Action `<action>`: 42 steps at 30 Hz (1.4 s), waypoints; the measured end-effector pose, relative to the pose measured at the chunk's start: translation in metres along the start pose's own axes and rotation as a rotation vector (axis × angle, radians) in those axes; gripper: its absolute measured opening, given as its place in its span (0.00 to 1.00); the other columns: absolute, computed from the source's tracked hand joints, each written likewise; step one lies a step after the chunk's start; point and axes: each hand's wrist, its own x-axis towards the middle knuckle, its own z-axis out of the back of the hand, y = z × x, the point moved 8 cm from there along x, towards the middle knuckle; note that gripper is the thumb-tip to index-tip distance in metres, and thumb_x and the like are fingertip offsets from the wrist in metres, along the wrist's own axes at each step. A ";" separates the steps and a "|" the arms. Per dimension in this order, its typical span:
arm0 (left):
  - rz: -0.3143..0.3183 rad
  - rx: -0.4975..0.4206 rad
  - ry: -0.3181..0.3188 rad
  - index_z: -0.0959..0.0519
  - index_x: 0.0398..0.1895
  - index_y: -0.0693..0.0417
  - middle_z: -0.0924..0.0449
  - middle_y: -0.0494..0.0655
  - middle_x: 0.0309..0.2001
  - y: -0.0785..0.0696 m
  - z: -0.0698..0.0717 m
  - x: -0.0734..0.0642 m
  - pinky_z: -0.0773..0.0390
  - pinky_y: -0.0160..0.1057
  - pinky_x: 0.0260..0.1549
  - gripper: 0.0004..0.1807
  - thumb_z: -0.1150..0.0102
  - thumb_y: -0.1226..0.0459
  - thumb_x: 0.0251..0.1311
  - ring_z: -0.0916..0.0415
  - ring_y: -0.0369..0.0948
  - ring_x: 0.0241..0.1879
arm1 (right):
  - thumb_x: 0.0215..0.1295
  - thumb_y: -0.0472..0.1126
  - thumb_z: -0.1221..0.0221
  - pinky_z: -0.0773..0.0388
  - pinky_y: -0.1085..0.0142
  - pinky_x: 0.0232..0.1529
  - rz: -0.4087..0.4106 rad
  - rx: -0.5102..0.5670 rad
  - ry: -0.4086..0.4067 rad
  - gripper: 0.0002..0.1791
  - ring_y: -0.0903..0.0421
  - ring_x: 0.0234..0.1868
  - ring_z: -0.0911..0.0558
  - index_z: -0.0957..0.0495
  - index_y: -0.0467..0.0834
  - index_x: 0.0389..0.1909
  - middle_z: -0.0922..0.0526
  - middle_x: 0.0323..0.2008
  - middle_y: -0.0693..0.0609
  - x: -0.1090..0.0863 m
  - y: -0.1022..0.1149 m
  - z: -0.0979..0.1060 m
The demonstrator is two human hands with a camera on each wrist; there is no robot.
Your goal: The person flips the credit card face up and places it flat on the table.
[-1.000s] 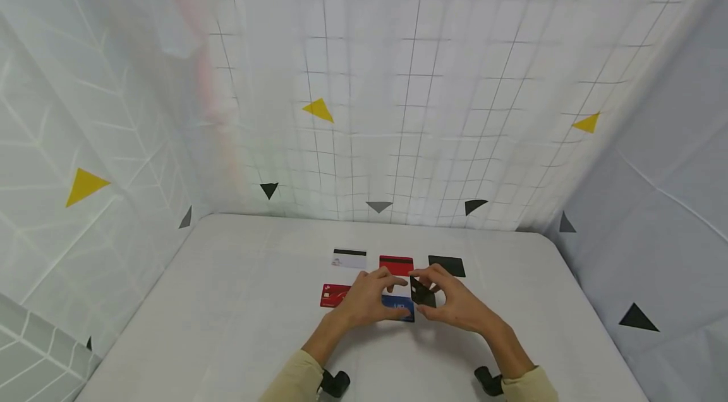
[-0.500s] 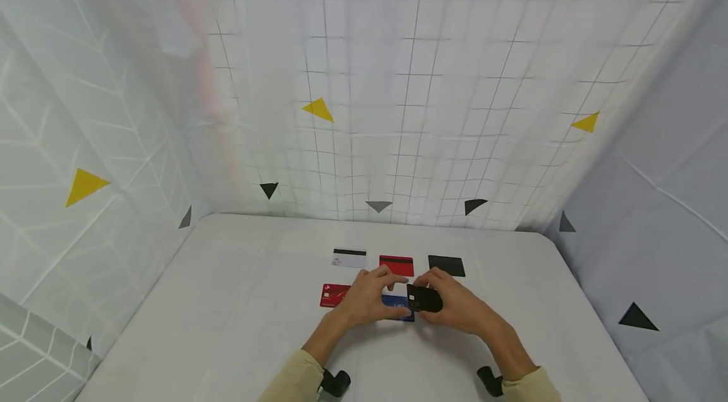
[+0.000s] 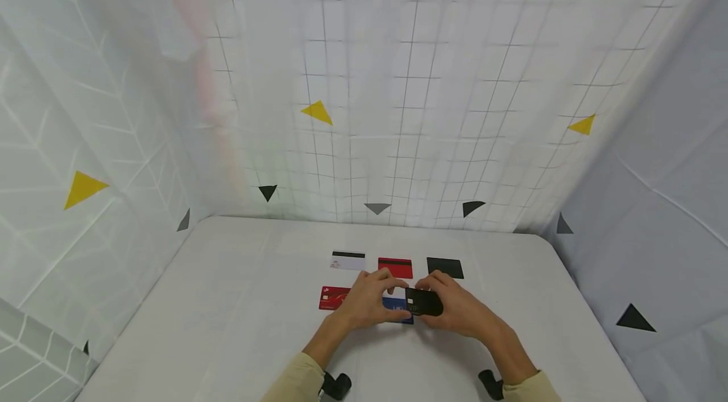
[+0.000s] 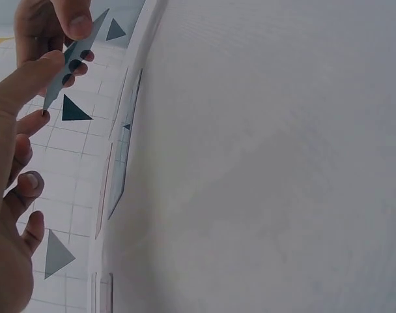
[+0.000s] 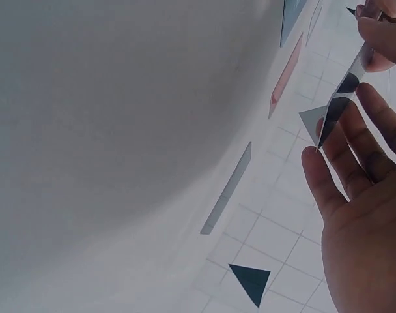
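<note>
A black card (image 3: 423,302) with a chip and light lettering is held up between both hands, its printed face toward the head camera. My right hand (image 3: 463,308) grips its right side. My left hand (image 3: 366,301) has thumb and index finger at its left edge; in the left wrist view these fingertips touch the card (image 4: 73,60). The right wrist view shows the same card (image 5: 344,88) nearly edge-on between the hands. Below the hands lies a blue and white card (image 3: 397,304), partly covered by the left fingers and the black card.
On the white table (image 3: 239,307), a white card with a dark stripe (image 3: 348,261), a red striped card (image 3: 395,268) and a dark card (image 3: 445,268) form the back row. Another red card (image 3: 333,298) lies partly behind the left hand. White sheeting surrounds the table.
The black card, tilted steeply in the right hand a second ago, has turned to show its face. The left hand has stayed nearly still. The head view has shifted slightly.
</note>
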 end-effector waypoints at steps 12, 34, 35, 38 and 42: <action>0.042 0.069 0.055 0.18 0.57 0.30 0.27 0.31 0.38 -0.005 -0.018 0.010 0.33 0.39 0.45 0.29 0.31 0.35 0.51 0.32 0.27 0.36 | 0.47 0.50 0.23 0.24 0.50 0.51 -0.023 -0.109 -0.041 0.29 0.54 0.48 0.23 0.20 0.50 0.51 0.26 0.45 0.59 -0.015 -0.032 0.007; 0.068 0.279 0.117 0.14 0.51 0.31 0.23 0.31 0.39 -0.029 -0.051 0.029 0.34 0.40 0.40 0.28 0.30 0.34 0.48 0.27 0.32 0.38 | 0.44 0.54 0.21 0.29 0.52 0.47 -0.127 -0.116 0.015 0.29 0.57 0.44 0.26 0.18 0.50 0.47 0.25 0.41 0.60 -0.025 -0.081 0.004; 0.071 0.279 0.117 0.14 0.51 0.31 0.23 0.31 0.39 -0.030 -0.051 0.029 0.34 0.40 0.39 0.28 0.30 0.34 0.48 0.27 0.32 0.38 | 0.43 0.55 0.22 0.30 0.52 0.47 -0.134 -0.119 0.016 0.29 0.58 0.44 0.26 0.18 0.50 0.47 0.25 0.41 0.60 -0.026 -0.082 0.004; 0.078 0.282 0.114 0.14 0.50 0.32 0.23 0.32 0.39 -0.031 -0.051 0.029 0.35 0.39 0.39 0.27 0.29 0.35 0.47 0.27 0.33 0.38 | 0.42 0.55 0.21 0.30 0.50 0.46 -0.151 -0.133 0.019 0.29 0.58 0.44 0.26 0.18 0.50 0.47 0.25 0.41 0.60 -0.026 -0.084 0.004; 0.085 0.269 0.115 0.14 0.50 0.33 0.23 0.32 0.38 -0.033 -0.051 0.027 0.36 0.39 0.38 0.28 0.27 0.36 0.47 0.27 0.33 0.37 | 0.41 0.57 0.21 0.30 0.49 0.46 -0.180 -0.144 0.029 0.29 0.58 0.43 0.26 0.18 0.52 0.45 0.25 0.41 0.60 -0.027 -0.084 0.004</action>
